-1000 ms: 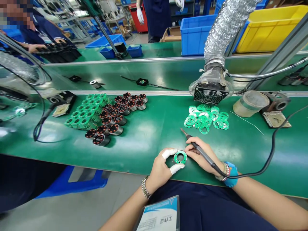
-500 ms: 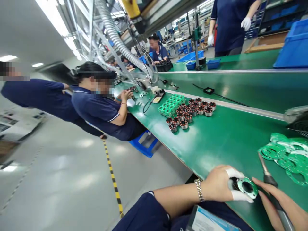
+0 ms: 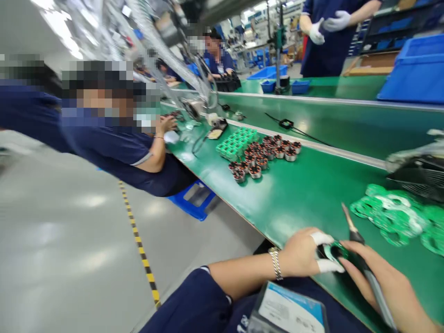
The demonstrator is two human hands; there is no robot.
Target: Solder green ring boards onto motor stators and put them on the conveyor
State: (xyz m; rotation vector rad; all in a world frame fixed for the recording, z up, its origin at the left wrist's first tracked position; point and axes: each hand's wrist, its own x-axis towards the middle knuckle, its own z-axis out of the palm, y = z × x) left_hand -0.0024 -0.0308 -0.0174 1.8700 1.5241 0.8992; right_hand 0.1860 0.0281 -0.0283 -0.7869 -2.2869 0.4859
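My left hand [image 3: 301,255], with white covers on thumb and finger, is closed round a motor stator whose body is mostly hidden by the fingers. A green ring circuit board [image 3: 342,250] sits at its right end, tilted and partly covered. My right hand [image 3: 388,275] has thumb and fingertip at the edge of this ring. A soldering iron [image 3: 373,280] also lies in my right hand, its tip pointing up and away over the table. Beyond that hand, loose green ring boards [image 3: 391,210] lie in a spread pile.
Several copper-wound stators [image 3: 255,172] stand grouped on the green table [image 3: 305,199], beside green ring boards in rows [image 3: 232,143]. A black vented device [image 3: 421,175] is at the right. A co-worker [image 3: 114,134] sits at the left; a gloved person [image 3: 329,37] stands across the line.
The whole view has shifted, so the table's things appear further left. My right thumb and fingertip now overlap the ring board, which is turned more edge-on. The standing person's gloved hands have come together.
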